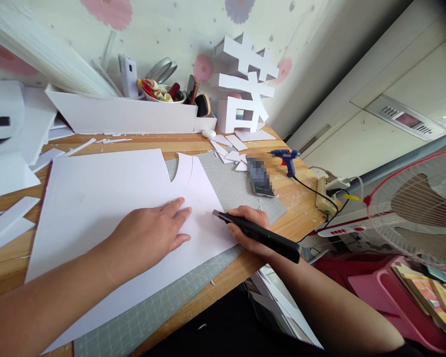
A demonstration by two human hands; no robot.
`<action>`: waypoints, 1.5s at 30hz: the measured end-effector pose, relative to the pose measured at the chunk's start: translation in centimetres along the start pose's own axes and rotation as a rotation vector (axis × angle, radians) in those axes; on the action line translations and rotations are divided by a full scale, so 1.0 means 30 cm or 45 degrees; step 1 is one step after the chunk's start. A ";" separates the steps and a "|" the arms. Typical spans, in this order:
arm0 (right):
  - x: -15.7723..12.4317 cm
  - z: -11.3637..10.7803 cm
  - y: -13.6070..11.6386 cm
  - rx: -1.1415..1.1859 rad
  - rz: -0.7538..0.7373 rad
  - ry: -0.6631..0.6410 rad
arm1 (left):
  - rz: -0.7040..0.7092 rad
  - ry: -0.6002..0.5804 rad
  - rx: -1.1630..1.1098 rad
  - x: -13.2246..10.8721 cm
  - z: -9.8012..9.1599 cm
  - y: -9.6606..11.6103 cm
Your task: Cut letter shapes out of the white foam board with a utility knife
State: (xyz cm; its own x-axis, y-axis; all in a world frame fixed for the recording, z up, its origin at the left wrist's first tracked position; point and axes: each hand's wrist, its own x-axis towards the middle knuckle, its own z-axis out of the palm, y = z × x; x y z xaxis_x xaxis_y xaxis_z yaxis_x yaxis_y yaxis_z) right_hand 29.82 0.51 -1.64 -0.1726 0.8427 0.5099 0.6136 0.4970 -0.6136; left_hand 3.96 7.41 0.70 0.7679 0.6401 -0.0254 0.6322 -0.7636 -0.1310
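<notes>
A large white foam board (92, 198) lies on a grey gridded cutting mat (156, 312). Its far edge has a notch with a curved side, and a thin curved line runs beside that notch. My left hand (156, 228) rests on the board with its fingers stretched out, pressing it down. In my right hand (250, 225) is a black utility knife (265, 235), fingers wrapped round its body. The blade points left over the board's right part; whether its tip touches the surface I cannot tell.
A phone (260, 177) and a blue glue gun (288, 161) lie right of the board, near white offcuts (223, 146). Behind stand a white trough (134, 115) of tools and a white three-dimensional character (243, 87). A power strip (325, 198) and a fan (423, 208) are at right.
</notes>
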 end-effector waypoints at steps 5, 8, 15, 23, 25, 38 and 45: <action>-0.016 -0.005 -0.006 -0.030 0.027 0.000 | -0.002 0.014 -0.027 0.002 0.010 -0.004; -0.021 -0.011 -0.016 -0.046 0.032 -0.012 | -0.003 0.020 -0.030 0.004 0.011 -0.003; -0.032 -0.020 -0.033 -0.072 0.022 0.010 | -0.037 0.028 -0.075 -0.003 0.013 -0.005; -0.061 -0.015 -0.046 -0.092 0.041 0.022 | -0.012 -0.003 0.010 0.001 0.017 -0.005; -0.068 -0.015 -0.049 -0.095 0.050 0.023 | -0.007 0.014 0.001 -0.001 0.018 -0.006; -0.109 -0.020 -0.055 -0.120 0.100 0.050 | -0.020 -0.003 0.071 0.006 0.010 -0.004; -0.108 -0.031 -0.081 -0.118 0.036 0.073 | -0.028 -0.002 -0.023 -0.005 0.012 -0.008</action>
State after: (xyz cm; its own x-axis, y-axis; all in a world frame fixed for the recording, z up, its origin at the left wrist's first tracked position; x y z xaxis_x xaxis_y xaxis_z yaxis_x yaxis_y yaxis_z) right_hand 29.61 -3.64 -1.24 -0.1116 0.8414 0.5287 0.6868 0.4498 -0.5709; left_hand 3.66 7.54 0.37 0.7534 0.6571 -0.0242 0.6510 -0.7506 -0.1133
